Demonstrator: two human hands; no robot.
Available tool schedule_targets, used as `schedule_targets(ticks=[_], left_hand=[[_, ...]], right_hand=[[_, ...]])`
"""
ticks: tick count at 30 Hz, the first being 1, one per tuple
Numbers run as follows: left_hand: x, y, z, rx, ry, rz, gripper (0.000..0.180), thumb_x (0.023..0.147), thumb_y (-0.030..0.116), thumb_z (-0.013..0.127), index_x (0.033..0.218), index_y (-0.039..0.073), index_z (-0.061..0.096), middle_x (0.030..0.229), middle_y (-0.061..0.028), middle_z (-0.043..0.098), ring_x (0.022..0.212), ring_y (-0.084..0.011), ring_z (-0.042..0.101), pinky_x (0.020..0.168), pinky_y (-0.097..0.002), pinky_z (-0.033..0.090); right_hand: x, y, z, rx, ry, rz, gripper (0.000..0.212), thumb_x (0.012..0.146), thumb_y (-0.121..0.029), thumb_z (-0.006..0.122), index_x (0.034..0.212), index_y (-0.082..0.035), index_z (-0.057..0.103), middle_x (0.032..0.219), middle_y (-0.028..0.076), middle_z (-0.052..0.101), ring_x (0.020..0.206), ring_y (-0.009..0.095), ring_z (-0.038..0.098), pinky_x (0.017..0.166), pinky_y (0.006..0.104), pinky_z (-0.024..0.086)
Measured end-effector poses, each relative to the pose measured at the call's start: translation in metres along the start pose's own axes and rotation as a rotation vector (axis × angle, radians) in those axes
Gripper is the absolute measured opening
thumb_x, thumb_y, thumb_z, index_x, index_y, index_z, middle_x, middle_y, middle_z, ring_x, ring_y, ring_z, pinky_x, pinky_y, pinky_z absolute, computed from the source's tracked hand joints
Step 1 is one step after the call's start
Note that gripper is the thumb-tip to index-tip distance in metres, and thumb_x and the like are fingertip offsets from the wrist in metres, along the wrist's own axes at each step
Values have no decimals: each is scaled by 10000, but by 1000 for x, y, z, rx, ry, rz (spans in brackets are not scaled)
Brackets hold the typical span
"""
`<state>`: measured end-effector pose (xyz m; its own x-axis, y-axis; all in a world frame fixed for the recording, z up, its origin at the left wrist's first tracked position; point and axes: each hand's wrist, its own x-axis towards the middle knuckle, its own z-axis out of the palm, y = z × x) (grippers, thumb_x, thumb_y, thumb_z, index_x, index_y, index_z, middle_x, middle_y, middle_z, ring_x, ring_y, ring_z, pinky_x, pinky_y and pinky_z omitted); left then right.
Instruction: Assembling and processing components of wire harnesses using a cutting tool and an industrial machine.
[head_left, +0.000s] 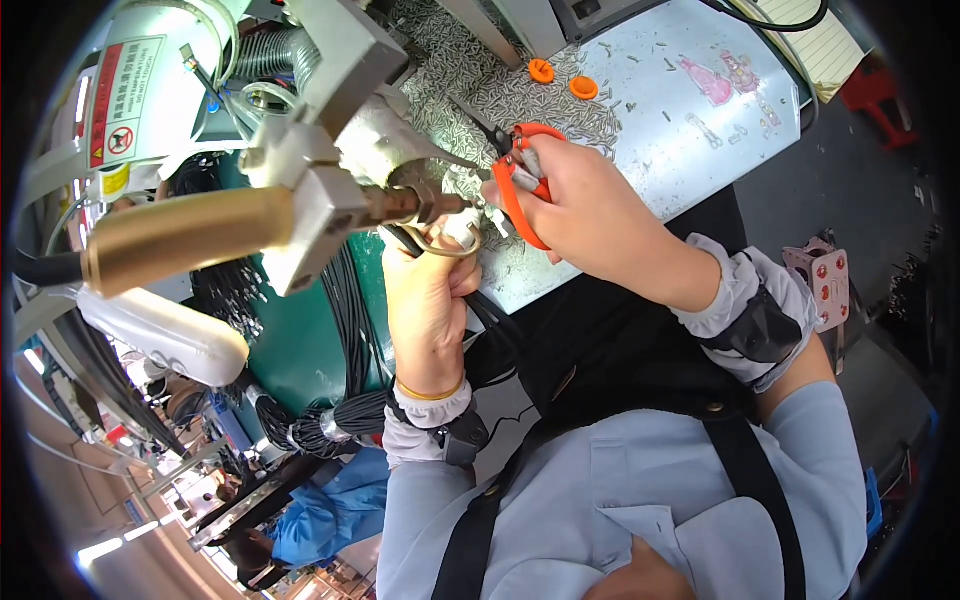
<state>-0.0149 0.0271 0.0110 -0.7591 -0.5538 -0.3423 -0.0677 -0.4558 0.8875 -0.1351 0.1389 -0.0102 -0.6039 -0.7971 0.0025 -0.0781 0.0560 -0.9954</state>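
Note:
My right hand point(600, 215) is closed around orange-handled scissors point(515, 208). Their dark blades stand apart and point up and left, over a heap of small metal pieces point(430, 60). Close by on the left, my left hand point(428, 300) is closed on black cable point(493, 318), which trails out below the fingers. A brownish curved loop shows at its fingertips, and I cannot make out what it is. Small white bits lie between the two hands. A metal nozzle point(440, 207) of the machine ends just above my left fingertips.
A brass-coloured cylinder point(190, 238) on a metal block fills the left. Bundles of black cables point(350, 310) lie on a green surface point(290, 335). Two orange rubber rings point(583, 88) rest on the pale metal tabletop point(660, 140). A red stool point(880, 105) stands far right.

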Motion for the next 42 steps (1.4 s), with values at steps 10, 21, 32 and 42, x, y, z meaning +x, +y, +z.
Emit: schedule_targets(ticks=[10, 21, 32, 42], left_hand=[[-37, -3, 9, -163, -86, -61, 155, 789, -16, 536, 944, -29, 542, 658, -12, 472, 493, -41, 354, 435, -172, 241], [-71, -17, 16, 10, 45, 218, 176, 741, -41, 590, 911, -42, 545, 815, -41, 502, 590, -59, 435, 472, -178, 315], [-56, -13, 9, 35, 44, 111, 151, 751, -21, 583, 899, -13, 553, 733, -16, 496, 533, -39, 390, 444, -167, 284], [4, -6, -1, -49, -63, 17, 92, 789, 44, 581, 866, 7, 548, 624, 25, 447, 441, -20, 291, 378, -167, 212]], right_hand=[[-29, -6, -8, 306, -123, 145, 159, 840, -165, 547, 805, -23, 485, 552, 2, 468, 372, 51, 406, 371, 173, 313], [-59, -32, -5, 694, -276, 332, 158, 853, -165, 511, 784, -31, 465, 587, 29, 492, 364, 74, 437, 346, 176, 321], [-60, -20, -2, 524, -178, 229, 152, 865, -153, 484, 794, -19, 476, 613, 36, 514, 377, 73, 442, 364, 179, 328], [-9, -10, -7, 35, -9, 114, 167, 843, -171, 526, 812, -11, 487, 566, 20, 479, 398, 72, 431, 380, 228, 367]])
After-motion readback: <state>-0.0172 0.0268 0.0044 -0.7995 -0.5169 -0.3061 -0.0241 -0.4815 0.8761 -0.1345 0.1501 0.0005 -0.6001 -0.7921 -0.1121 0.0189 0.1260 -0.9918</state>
